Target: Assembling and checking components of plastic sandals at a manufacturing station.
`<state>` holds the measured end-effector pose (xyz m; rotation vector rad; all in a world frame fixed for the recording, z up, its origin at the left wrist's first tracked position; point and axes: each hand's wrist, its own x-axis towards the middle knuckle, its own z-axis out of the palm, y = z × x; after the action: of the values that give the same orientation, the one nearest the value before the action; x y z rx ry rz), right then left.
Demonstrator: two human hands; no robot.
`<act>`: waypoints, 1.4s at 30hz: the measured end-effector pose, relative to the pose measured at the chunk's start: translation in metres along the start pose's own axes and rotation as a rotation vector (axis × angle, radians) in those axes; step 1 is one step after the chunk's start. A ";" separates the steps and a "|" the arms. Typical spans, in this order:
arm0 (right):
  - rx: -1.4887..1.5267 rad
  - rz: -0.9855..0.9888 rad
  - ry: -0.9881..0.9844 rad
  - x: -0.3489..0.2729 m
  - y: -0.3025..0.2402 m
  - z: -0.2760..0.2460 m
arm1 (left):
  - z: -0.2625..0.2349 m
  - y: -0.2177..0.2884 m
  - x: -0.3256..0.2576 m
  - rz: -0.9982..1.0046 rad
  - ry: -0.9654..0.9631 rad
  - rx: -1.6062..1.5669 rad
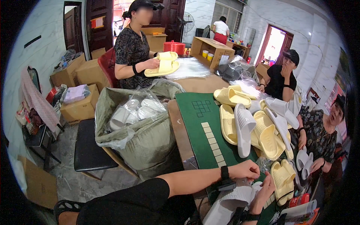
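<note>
My left hand (pixel 244 170) reaches over the near end of the green table mat, its fingers curled together; whatever is in them is too small to make out. Close by on the right, my right hand (pixel 264 190) has bent fingers and thumb drawn together, and I cannot make out what they grip. Under and between the hands is a pair of white slippers (pixel 229 199), partly covered by my wrists. Crumpled clear plastic (pixel 264 164) lies just beyond my fingertips. A pair of yellow slippers (pixel 282 179) rests right of my right hand.
Yellow and white slippers are piled on the green mat (pixel 191 123). Left of the table stands a large sack (pixel 144 140) of bagged white slippers, beside a black chair (pixel 92 146). A co-worker holds yellow slippers (pixel 165 64) across the table; another, at right, handles white slippers (pixel 304 162).
</note>
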<state>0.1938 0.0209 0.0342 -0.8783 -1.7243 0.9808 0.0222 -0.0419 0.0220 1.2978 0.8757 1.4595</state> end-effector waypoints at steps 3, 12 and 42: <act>0.056 0.040 -0.060 0.000 0.001 0.001 | -0.001 0.001 0.000 -0.006 0.006 -0.029; 0.181 0.130 -0.006 -0.007 -0.015 0.008 | -0.002 0.004 -0.003 -0.014 0.022 -0.015; -0.351 -0.101 -0.292 -0.014 -0.021 0.009 | 0.006 0.013 -0.005 0.445 -0.103 0.583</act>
<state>0.1867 -0.0026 0.0451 -0.8888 -2.2143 0.7795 0.0253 -0.0514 0.0340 2.0893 1.0297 1.5029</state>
